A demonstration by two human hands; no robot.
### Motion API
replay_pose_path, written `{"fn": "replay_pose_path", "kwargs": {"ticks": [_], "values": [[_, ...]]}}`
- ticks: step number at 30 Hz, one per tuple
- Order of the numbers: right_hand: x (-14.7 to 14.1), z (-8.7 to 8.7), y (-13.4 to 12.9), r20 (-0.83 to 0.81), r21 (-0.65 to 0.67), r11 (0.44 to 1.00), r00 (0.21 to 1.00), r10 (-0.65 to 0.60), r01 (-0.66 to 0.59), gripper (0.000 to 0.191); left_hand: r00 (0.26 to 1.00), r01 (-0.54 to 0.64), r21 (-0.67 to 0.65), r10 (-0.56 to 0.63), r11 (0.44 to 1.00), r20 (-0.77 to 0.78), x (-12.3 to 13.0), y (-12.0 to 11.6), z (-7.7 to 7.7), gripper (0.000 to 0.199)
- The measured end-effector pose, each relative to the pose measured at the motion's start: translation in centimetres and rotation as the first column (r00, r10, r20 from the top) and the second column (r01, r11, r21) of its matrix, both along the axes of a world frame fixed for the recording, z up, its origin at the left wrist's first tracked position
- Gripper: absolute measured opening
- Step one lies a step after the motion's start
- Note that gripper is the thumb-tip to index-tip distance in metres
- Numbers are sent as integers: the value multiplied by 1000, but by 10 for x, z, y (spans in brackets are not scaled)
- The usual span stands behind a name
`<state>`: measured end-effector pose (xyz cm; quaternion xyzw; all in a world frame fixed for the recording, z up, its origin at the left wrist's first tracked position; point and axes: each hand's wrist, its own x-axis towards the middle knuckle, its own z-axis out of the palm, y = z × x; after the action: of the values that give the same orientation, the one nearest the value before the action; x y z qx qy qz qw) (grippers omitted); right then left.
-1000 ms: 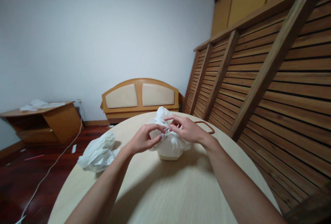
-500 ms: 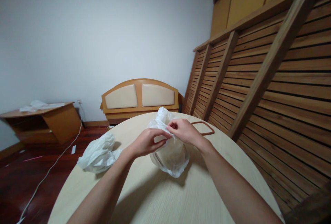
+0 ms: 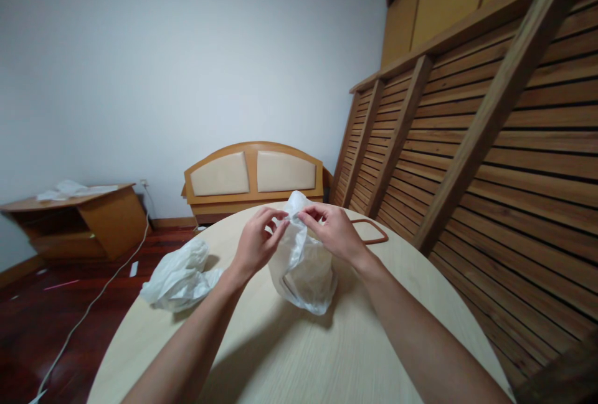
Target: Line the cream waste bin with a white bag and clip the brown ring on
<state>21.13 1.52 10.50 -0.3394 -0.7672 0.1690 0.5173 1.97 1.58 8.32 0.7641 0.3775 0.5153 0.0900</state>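
Note:
A translucent white plastic bag (image 3: 306, 276) stands on the pale round table (image 3: 355, 354) in front of me, with something light-coloured and rounded inside that I cannot make out. My left hand (image 3: 259, 239) pinches the gathered neck of the bag between thumb and fingertips. From the other side, my right hand (image 3: 334, 230) pinches the same neck, its fingertips close to those of the left. Above the fingers the bag's top sticks up, crumpled. The lower part of the bag rests on the tabletop.
A second crumpled white plastic bag (image 3: 180, 276) lies near the table's left edge. Behind my right hand is a brown rounded frame-like loop (image 3: 374, 239). Slatted wooden panels (image 3: 467, 161) lean along the right. A low cabinet (image 3: 107, 223) and a cable (image 3: 88, 310) are at left.
Both hands have moved up the bag's neck, and the left hand has also shifted left. The neck now stands straighter, with the fingertips of both hands pinching it.

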Motion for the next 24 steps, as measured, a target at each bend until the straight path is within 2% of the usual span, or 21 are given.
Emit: {"fn": "replay_pose_path", "kwargs": {"ticks": [7,12,15,18,20,22,24], "values": [[-3,1,-7,63,33,997,995,72,-74,20,998,36,120,-29,992,-62,-1,-12,9,17],[-1,5,-10,111,61,997,993,49,-56,20,994,-20,163,37,986,-105,-5,-10,11,12],[9,5,-1,109,42,997,992,-67,62,22,993,-109,156,115,982,-32,-9,-8,12,14],[31,-4,21,106,-53,976,973,-204,210,24,988,-146,108,140,983,61,-13,-5,13,16],[50,-13,38,147,-132,939,943,-298,317,23,993,-101,72,96,992,73,-14,-3,13,18],[68,-25,52,284,-180,875,875,-392,450,22,999,-29,24,28,999,23,-14,-2,12,20],[83,-36,60,349,-221,843,847,-401,490,20,995,51,-37,-54,998,-78,-12,-2,10,21]]}}
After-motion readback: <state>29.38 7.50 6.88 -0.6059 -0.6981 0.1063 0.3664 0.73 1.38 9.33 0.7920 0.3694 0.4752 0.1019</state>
